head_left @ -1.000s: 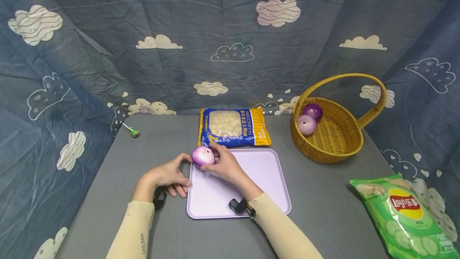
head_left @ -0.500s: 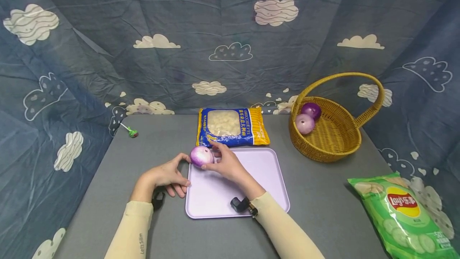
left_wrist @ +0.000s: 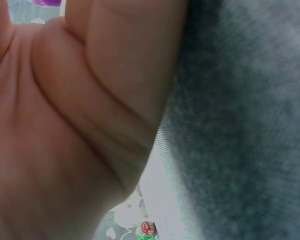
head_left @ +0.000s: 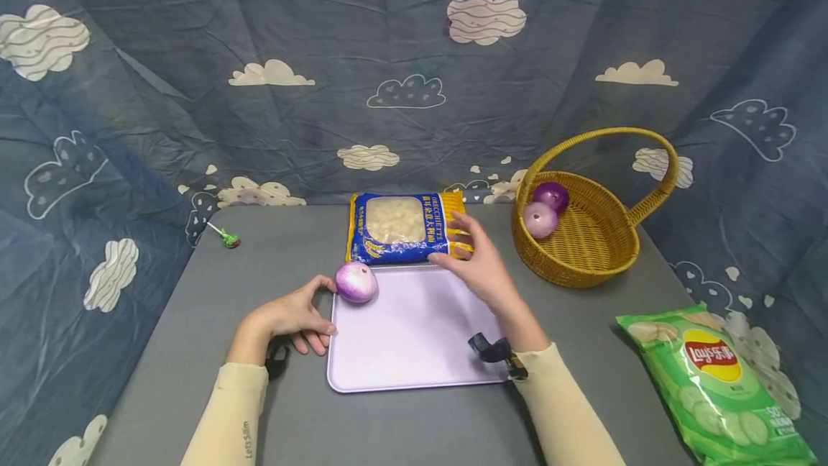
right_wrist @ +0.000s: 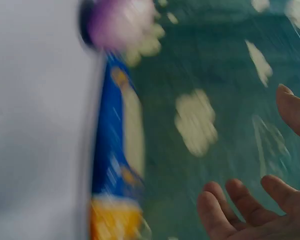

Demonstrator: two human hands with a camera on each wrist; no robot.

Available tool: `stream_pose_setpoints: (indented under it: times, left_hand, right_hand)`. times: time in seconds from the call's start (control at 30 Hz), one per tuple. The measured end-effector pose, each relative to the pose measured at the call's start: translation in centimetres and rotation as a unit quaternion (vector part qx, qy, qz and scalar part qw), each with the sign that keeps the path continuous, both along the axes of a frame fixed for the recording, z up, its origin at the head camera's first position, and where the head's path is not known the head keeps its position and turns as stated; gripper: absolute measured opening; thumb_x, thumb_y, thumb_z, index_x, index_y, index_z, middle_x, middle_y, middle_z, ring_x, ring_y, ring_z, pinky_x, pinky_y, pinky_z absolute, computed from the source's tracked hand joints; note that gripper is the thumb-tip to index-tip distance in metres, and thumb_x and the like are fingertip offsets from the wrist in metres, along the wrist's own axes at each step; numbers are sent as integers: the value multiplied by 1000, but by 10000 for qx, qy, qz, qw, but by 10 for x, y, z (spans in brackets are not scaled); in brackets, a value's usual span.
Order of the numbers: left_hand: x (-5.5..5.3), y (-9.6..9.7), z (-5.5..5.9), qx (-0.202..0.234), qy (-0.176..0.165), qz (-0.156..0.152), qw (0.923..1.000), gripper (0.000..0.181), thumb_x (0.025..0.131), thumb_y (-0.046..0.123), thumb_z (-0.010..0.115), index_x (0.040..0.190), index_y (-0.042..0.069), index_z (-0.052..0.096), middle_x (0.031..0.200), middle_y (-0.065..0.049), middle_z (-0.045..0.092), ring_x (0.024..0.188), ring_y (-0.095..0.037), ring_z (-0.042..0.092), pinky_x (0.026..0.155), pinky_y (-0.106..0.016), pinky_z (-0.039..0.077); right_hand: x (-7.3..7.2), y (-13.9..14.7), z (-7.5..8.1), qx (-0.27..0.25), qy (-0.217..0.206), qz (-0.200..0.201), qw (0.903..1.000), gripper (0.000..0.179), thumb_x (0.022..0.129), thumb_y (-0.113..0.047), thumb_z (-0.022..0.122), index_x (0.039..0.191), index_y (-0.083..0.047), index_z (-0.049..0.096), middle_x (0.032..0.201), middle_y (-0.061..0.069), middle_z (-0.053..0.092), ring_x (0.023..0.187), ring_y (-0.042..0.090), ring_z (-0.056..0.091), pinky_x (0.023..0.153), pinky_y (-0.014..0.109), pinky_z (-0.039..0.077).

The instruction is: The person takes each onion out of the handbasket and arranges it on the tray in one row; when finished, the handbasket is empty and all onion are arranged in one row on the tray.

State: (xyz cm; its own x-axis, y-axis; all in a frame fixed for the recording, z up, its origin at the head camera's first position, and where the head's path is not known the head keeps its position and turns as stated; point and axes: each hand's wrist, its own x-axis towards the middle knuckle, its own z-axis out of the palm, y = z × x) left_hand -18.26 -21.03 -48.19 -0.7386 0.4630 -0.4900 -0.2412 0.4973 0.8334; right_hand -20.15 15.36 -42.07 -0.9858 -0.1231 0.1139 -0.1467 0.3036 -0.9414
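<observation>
A purple onion [head_left: 356,282] sits alone at the back left corner of the lilac tray [head_left: 414,336]. My left hand [head_left: 291,318] stays at the tray's left side, its thumb and index fingertips spread apart along the rim, the index tip right by the onion. In the left wrist view its palm [left_wrist: 65,115] fills much of the picture. Over the tray's back right part hovers my right hand [head_left: 481,268], fingers parted and nothing in its grasp. It overlaps the end of the blue and yellow orecchiette pasta bag [head_left: 396,229] behind the tray.
A wicker basket [head_left: 598,247] with a tall handle stands at the back right, two purple onions [head_left: 540,220] inside. A green bag of chips [head_left: 718,383] lies at the front right. Toward the back left lies a lollipop [head_left: 229,239]. A cloud-patterned curtain [head_left: 278,128] hangs behind.
My right hand has let go of the onion and moved right, leaving it on the tray's corner. The left hand keeps its place at the rim. The head view has shifted slightly.
</observation>
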Motion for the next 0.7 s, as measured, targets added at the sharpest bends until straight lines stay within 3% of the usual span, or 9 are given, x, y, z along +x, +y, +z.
stream_pose_setpoints:
  times: [0.17,0.37,0.5,0.7]
  left_hand:
    - [0,-1,0,-8,-32,6,10000,73,95,16,80,146,16,28,78,-12,79,64,-19,77,51,-31,61]
    - [0,-2,1,-2,-21,14,10000,72,95,16,79,145,16,27,78,-11,78,63,-19,77,50,-30,60]
    - [0,-3,0,36,-16,-5,10000,72,95,16,79,145,16,28,78,-11,78,63,-19,77,50,-30,60]
    - [0,-3,-2,95,15,-15,10000,72,95,16,79,145,17,29,78,-11,78,63,-19,77,50,-31,60]
  right_hand:
    - [-5,63,19,245,490,-1030,9932,89,89,-14,86,162,-10,35,158,20,49,146,38,49,125,55,40]
    - [-28,126,22,201,275,-2037,9784,90,92,-27,84,165,-19,31,166,12,41,153,31,39,130,51,33]
    - [-48,149,15,133,-109,-2333,9723,93,95,-34,81,168,-27,24,173,5,31,159,27,30,132,49,27]
    - [-73,163,-3,123,-480,-2250,9731,99,97,-28,79,171,-29,13,179,6,16,165,32,18,136,50,20]
